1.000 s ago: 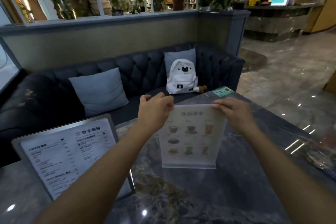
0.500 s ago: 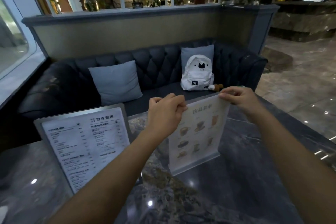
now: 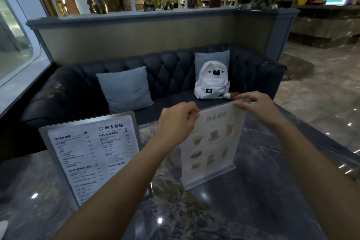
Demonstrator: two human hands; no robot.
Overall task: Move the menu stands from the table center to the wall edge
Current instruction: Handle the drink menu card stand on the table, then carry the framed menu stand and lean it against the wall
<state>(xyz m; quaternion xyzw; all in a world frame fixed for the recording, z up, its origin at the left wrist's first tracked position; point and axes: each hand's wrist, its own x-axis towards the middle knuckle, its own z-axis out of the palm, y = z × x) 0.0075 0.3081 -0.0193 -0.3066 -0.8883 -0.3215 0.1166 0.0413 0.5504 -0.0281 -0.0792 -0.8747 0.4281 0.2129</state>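
- The left hand (image 3: 178, 121) pinches the top left corner of the drinks menu stand (image 3: 211, 146); the right hand (image 3: 255, 107) pinches the top right corner. Both hands grasp the stand.
- The hold at the two upper corners appears chosen to keep the thin clear panel square and stop it twisting while it is shifted.
- The stand sits near the middle of the table (image 3: 243, 210), tilted, its base seeming to rest on or just above the stone; contact cannot be confirmed.
- A second, framed text menu stand (image 3: 93, 156) stands upright on the left part of the table, just beside the left forearm and untouched.
- The window wall (image 3: 17, 60) lies along the table's left side; judged, that is the destination edge.
- Open tabletop shows ahead of the held stand toward the sofa (image 3: 171, 76), and to its right.
- Judged risk: the direct leftward route is blocked by the framed stand, so the held stand must pass beyond or above it.
- A white backpack (image 3: 211, 82) on the sofa lies clear of any route.
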